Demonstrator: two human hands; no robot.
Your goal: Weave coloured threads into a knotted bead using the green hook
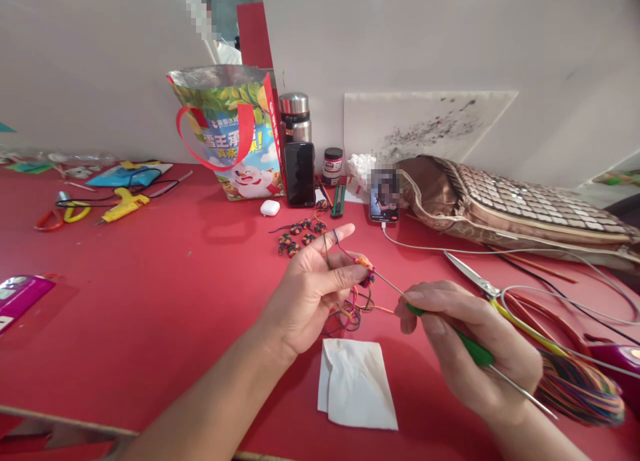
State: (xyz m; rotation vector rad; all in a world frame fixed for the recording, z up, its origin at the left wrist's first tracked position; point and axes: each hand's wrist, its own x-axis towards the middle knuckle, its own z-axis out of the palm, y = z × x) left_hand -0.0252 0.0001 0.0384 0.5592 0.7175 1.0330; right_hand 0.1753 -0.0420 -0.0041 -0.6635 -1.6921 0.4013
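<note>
A small multicoloured crochet piece [367, 272] is pinched between thumb and fingers of my left hand [315, 284]. Its index finger points up and away, with yarn looped around it. My right hand [470, 341] grips the green handle of a crochet hook [475, 349]; the metal shaft reaches left to the crochet piece. Whether the hook tip sits inside a stitch is too small to tell. Loose multicoloured yarn [353, 314] hangs in coils below my left hand. Beyond it lie several small finished crochet pieces [295, 238] in the same colours.
A folded white tissue [357, 384] lies near me. To the right are scissors [493, 291], a yarn skein [583, 388] and a charging cable. Behind stand a shopping bag [235, 141], a dark phone [300, 174], a lit phone [384, 198] and a cushion [540, 201]. A yellow glue gun [125, 204] lies left.
</note>
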